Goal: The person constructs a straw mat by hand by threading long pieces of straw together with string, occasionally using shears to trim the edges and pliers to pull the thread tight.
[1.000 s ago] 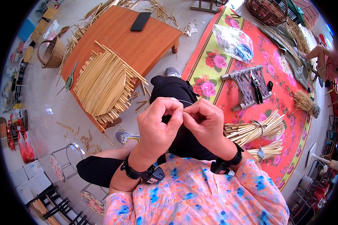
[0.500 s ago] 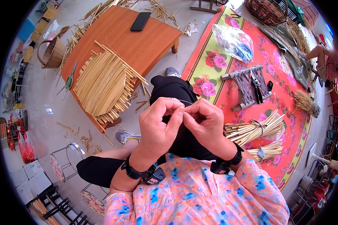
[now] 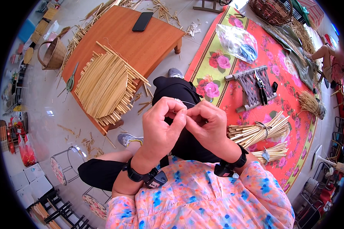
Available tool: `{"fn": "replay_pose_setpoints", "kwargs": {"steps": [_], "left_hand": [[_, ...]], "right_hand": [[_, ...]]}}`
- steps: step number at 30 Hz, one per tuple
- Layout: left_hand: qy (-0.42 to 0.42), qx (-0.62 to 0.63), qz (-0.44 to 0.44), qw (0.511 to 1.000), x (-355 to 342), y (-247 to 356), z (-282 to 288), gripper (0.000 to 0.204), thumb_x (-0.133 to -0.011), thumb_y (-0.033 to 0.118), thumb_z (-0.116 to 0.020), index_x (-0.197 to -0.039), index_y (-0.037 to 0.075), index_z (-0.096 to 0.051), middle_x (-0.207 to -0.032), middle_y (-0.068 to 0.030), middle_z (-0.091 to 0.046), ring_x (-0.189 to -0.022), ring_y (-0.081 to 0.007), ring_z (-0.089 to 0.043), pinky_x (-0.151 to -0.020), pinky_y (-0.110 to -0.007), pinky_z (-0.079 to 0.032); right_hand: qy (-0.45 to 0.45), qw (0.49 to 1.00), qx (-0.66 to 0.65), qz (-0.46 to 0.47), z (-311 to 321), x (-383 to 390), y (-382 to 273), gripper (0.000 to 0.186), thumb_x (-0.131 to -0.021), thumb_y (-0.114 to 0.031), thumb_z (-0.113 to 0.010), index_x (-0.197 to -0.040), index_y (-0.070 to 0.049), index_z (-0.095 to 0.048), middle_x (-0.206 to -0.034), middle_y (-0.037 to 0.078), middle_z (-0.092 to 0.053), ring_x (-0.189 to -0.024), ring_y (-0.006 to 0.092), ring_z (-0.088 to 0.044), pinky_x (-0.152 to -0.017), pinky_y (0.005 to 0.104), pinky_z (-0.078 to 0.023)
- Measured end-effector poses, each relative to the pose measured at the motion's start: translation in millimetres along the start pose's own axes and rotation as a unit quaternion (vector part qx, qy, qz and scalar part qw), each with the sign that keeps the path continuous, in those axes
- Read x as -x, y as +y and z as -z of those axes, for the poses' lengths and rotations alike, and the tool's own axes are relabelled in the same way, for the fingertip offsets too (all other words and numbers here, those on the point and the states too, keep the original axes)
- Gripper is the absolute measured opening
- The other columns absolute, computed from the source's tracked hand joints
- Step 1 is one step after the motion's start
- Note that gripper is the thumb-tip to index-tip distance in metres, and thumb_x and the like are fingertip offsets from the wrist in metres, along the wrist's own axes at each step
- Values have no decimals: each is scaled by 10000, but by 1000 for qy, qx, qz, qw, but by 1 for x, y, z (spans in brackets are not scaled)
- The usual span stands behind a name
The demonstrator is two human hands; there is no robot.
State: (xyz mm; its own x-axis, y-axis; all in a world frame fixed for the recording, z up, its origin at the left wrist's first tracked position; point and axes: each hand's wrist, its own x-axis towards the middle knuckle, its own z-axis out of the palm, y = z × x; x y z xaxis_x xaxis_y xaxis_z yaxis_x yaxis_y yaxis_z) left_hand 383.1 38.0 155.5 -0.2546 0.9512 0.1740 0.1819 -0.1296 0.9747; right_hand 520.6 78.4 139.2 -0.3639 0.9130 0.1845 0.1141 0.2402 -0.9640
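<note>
A: Between an orange-brown table [image 3: 156, 36] and a red flowered mat [image 3: 300, 141], you bring your left hand [image 3: 156, 126] and right hand [image 3: 210, 126] together over your black trousers [image 3: 175, 89].

B: What changes in your hands over this last second?

A: Very little: your left hand edges slightly to the right, and your fingertips stay together. That suggests your close fingertip work is at much the same point.

B: How do your fingers stand?

A: On each hand, your thumb and index finger press together in a pinch. A thin pale strand [image 3: 189, 103] spans the gap just beyond the tips, between your hands; whatever sits right between them is too small to tell.

B: And around you?

A: Well apart from your hands, a rounded stalk panel [image 3: 103, 86] rests on the table, green-handled scissors [image 3: 70, 82] beside it. A larger stalk bundle [image 3: 252, 136] and a smaller stalk bundle [image 3: 277, 152] lie tied on the mat to your right.
</note>
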Motion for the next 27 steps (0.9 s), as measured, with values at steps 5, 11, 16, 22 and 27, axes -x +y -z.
{"fn": "replay_pose_setpoints", "kwargs": {"steps": [5,11,16,22,27], "left_hand": [[16,42,30,999,0,1,0,34,-850,0,-585,-859,-12,-554,-790,-46,-612,-662,-75,-557,-621,-224,-481],[-55,80,70,993,0,4,7,52,-875,39,-582,-863,-1,-552,-766,-15,-591,-672,-58,-534,-636,-218,-461],[-72,86,75,991,1,6,8,75,-889,60,-591,-868,1,-550,-754,-10,-582,-669,-59,-526,-632,-224,-456],[-94,64,91,989,2,9,9,77,-891,50,-590,-869,-10,-546,-736,-14,-582,-657,-60,-537,-595,-226,-455],[-101,4,76,992,2,16,8,74,-874,28,-598,-867,-22,-543,-734,-36,-592,-647,-71,-550,-570,-239,-462]], "right_hand": [[11,1000,-12,9,3,-4,-3,86,-743,7,-715,-822,-4,-683,-722,43,-592,-597,88,-574,-503,215,-431],[38,995,-94,-9,5,-9,-3,125,-755,33,-704,-876,7,-692,-749,44,-608,-634,99,-575,-549,221,-440],[3,993,-115,9,7,-8,-3,140,-773,32,-696,-911,9,-690,-749,46,-605,-643,102,-580,-558,221,-448],[3,991,-134,16,6,-7,-2,85,-782,23,-676,-866,19,-660,-751,59,-596,-640,125,-576,-559,238,-447],[-24,997,-71,0,10,-7,-5,55,-794,5,-650,-817,13,-601,-753,80,-575,-637,163,-556,-562,269,-434]]}}
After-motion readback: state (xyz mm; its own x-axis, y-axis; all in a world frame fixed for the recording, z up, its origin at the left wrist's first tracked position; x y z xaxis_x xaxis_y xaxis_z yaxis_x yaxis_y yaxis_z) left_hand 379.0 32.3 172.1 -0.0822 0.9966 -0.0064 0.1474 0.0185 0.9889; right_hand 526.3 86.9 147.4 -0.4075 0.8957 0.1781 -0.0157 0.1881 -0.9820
